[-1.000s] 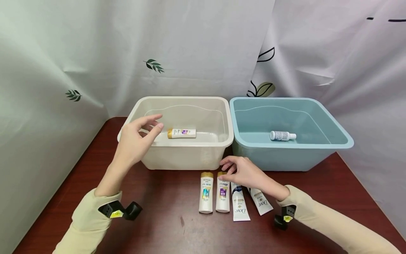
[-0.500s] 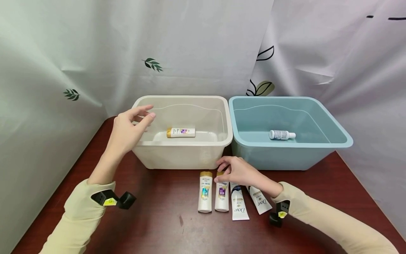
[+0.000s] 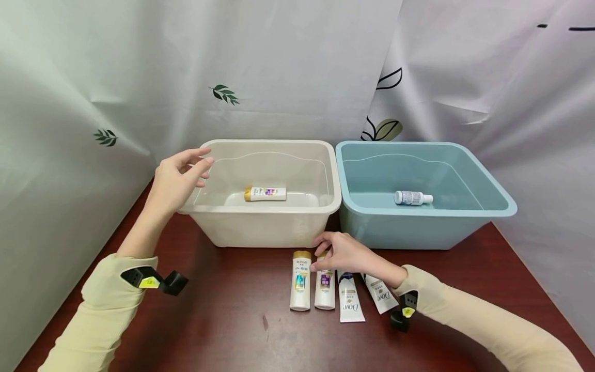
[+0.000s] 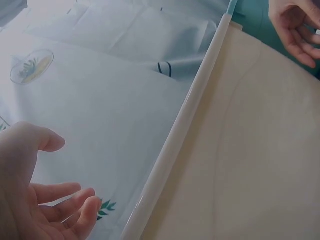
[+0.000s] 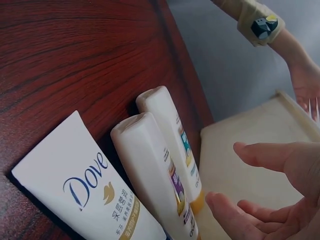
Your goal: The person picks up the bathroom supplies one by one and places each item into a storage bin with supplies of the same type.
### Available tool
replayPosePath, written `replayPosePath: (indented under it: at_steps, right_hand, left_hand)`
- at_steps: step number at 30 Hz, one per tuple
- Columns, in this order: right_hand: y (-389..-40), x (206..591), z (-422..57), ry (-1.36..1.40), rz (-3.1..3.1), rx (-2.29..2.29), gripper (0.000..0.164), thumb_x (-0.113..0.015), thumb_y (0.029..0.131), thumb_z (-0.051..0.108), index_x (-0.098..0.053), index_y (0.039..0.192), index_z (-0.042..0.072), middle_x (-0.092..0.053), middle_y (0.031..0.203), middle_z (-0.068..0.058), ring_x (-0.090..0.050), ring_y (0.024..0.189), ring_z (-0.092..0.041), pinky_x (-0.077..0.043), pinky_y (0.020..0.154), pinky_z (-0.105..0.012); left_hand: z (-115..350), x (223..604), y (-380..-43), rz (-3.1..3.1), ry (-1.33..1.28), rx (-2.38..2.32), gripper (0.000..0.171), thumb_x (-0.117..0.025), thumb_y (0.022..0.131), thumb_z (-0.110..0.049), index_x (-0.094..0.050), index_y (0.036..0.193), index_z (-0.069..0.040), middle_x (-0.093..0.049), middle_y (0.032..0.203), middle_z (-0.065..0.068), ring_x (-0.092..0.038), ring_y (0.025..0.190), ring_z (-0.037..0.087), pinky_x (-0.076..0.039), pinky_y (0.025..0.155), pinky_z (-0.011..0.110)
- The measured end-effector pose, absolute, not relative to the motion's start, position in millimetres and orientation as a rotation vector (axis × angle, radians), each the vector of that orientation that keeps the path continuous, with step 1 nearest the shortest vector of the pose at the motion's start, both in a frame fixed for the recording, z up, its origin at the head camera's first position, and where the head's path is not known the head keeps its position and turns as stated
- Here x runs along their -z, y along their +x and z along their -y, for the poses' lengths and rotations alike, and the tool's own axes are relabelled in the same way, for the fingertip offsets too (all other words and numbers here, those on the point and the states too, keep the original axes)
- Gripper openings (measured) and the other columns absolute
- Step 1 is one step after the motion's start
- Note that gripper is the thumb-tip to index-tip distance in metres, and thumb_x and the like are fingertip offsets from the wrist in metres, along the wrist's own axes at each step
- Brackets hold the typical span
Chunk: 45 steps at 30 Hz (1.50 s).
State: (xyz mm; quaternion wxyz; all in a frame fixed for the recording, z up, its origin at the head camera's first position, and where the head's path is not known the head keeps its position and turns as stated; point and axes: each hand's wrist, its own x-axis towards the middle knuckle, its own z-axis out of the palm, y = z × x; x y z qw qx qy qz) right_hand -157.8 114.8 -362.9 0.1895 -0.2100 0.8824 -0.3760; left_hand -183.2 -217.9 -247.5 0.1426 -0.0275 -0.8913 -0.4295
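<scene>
- Bottle with a purple label [image 3: 325, 290]: lies on the desk [image 3: 232, 336], low middle of the head view.
- Bottle with a teal label [image 3: 300, 283] is just left of it; Dove tubes [image 3: 351, 305] lie to the right.
- Right hand [image 3: 341, 252]: grip apart, over the purple one; I can't quite tell if they touch.
- Left hand [image 3: 174, 178]: grip apart, near the cream tub [image 3: 260, 230], middle left.
</scene>
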Motion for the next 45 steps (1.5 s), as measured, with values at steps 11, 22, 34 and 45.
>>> replayPosePath:
  at_steps: [11,22,34,45]
  right_hand:
    - [-157.0,369.4,-104.6,-0.584,-2.461,1.054,0.057,-0.083,0.074,0.031,-0.061,0.116,-0.001,-0.070,0.096,-0.007,-0.065,0.073,-0.012,-0.052,0.062,-0.024]
    - [-153.9,369.0,-99.3,-0.618,-2.524,0.975,0.048,-0.080,0.077,0.030,-0.064,0.112,0.001,-0.071,0.089,-0.001,-0.064,0.073,-0.010,-0.051,0.065,-0.022]
    - [-155.9,367.0,-95.0,-0.618,-2.532,0.967,0.050,-0.082,0.075,0.029,-0.064,0.112,0.000,-0.070,0.090,-0.003,-0.062,0.074,-0.006,-0.051,0.066,-0.021]
    - [-157.4,369.4,-90.1,-0.647,-2.576,0.925,0.051,-0.084,0.073,0.028,-0.064,0.110,0.000,-0.070,0.090,-0.004,-0.063,0.081,-0.009,-0.051,0.072,-0.021]
  left_hand:
    - [235.4,252.8,-195.6,2.547,-0.057,1.299,0.050,-0.055,0.093,-0.048,-0.058,0.133,-0.017,-0.063,0.101,-0.011,-0.061,0.076,-0.005,-0.052,0.065,0.012]
    - [245.0,253.9,-206.1,2.548,-0.031,1.333,0.053,-0.053,0.094,-0.047,-0.057,0.133,-0.012,-0.061,0.099,-0.014,-0.060,0.078,-0.003,-0.052,0.066,0.011]
    - [253.3,250.4,-229.3,2.595,0.010,1.346,0.060,-0.050,0.094,-0.051,-0.052,0.138,-0.010,-0.057,0.126,0.012,-0.059,0.087,0.001,-0.052,0.069,0.010]
    - [268.0,252.7,-246.3,2.646,0.053,1.349,0.062,-0.048,0.095,-0.052,-0.049,0.141,-0.010,-0.053,0.135,0.013,-0.055,0.089,-0.003,-0.048,0.069,0.008]
